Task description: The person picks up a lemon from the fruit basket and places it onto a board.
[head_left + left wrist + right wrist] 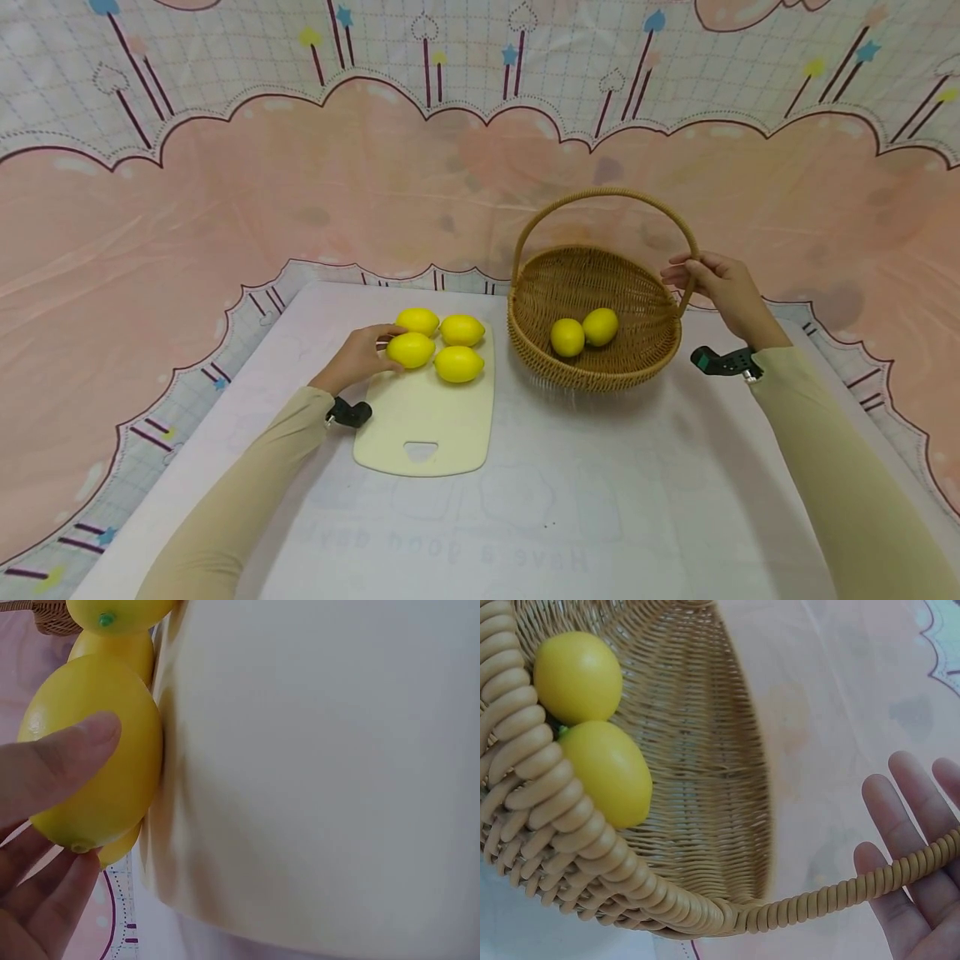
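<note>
The left hand pinches the gripped lemon, thumb laid across the fruit and fingertips curled in at its end. The contact looks sound, I'd judge — but the skin is smooth and rounded, so the thumb should press over the fattest part, straight against the fingers, and not slip toward the tapered end. Just beyond this hand sits the far lemon; past its fingertips to the right lies the far-right lemon, and close to the right of the gripped fruit is the near-right lemon. With neighbours so near, a straight upward lift would serve best; a sideways drag could set them rolling across the cutting board, which reaches from under the fruit back toward the person.

The right hand is at the handle, its fingers nearly straight and slightly spread, the cane lying across them; how firmly the thumb bears, I cannot tell. To its left is the wicker basket, well to the right of the other hand, holding the nearer basket lemon and the farther basket lemon side by side. For steadiness these fingers would do well to wrap the handle — enough to check a tilt, not to pull the basket over the surface.
</note>
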A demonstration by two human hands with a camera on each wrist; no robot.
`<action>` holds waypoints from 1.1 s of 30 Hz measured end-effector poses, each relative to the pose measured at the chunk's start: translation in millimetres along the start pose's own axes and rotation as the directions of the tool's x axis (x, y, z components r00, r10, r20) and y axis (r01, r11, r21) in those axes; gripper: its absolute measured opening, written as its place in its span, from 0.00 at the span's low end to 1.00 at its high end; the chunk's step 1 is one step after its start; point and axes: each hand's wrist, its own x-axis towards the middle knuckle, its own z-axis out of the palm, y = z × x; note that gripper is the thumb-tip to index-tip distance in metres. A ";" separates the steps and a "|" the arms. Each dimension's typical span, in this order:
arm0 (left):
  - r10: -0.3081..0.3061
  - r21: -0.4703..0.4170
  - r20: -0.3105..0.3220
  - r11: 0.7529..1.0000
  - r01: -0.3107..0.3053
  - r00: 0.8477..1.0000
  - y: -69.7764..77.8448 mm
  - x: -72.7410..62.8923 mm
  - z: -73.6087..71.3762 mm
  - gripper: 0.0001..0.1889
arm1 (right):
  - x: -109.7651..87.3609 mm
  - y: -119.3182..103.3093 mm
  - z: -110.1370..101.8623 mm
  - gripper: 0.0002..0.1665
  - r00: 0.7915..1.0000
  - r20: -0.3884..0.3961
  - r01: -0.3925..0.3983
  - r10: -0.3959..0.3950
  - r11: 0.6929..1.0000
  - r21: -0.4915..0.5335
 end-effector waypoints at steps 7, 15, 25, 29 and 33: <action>0.021 0.030 0.009 0.999 -0.022 1.000 1.7 -0.8 -1.4 0.32 | 1.0 -1.2 -0.3 0.18 1.000 0.006 -0.008 0.008 1.000 0.014; 0.067 0.084 -0.037 0.994 -0.064 0.997 -1.4 1.1 -2.3 0.30 | 1.8 0.1 -1.0 0.19 1.000 0.008 0.022 -0.022 1.000 -0.004; 0.059 0.097 -0.025 0.994 -0.056 0.998 1.1 1.1 -3.0 0.31 | 0.9 -0.3 -0.6 0.20 1.000 0.007 0.027 -0.027 0.999 -0.024; 0.058 0.096 -0.016 0.994 -0.056 0.998 1.4 0.7 -4.7 0.31 | 0.4 -0.4 -0.8 0.21 1.000 0.008 0.029 -0.029 0.999 -0.030; 0.063 0.082 -0.003 0.995 -0.063 0.998 1.5 0.3 -8.2 0.32 | 0.4 0.0 -0.8 0.21 1.000 0.010 0.029 -0.029 0.999 -0.021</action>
